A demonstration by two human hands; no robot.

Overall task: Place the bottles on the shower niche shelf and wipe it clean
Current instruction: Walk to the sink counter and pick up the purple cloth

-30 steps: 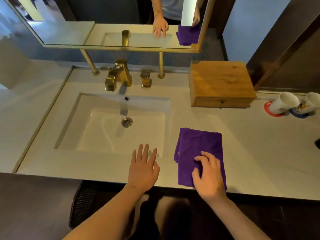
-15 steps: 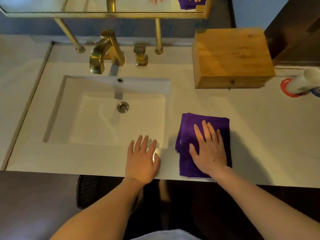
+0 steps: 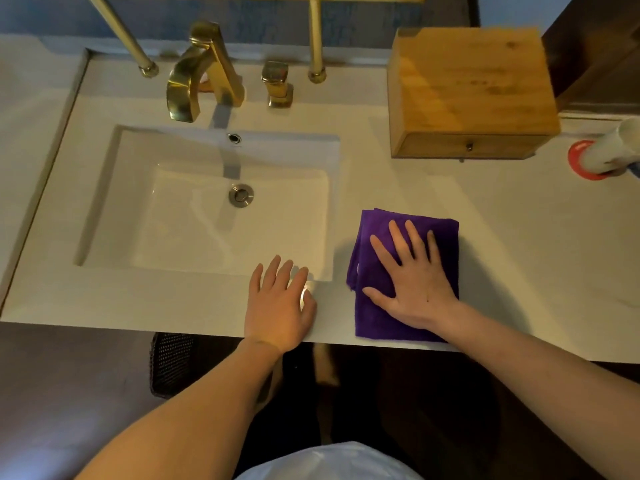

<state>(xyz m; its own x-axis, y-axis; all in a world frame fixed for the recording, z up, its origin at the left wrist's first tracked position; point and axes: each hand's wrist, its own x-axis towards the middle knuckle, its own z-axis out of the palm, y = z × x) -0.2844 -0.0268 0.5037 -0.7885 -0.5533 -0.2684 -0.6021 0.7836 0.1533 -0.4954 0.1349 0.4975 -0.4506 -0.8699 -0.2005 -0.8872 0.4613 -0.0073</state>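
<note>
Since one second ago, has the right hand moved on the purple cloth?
Yes. The right hand slid up the purple cloth, away from the counter's front edge, and now lies flat with fingers spread.

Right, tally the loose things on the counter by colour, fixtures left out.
Purple: 1, the folded cloth
Wood brown: 1, the drawer box
White: 1, the cup
Red: 1, the coaster under it
Total: 4

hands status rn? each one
Left hand: open, flat on the counter, holding nothing.
Right hand: open, palm pressed flat on the purple cloth, not gripping.
</note>
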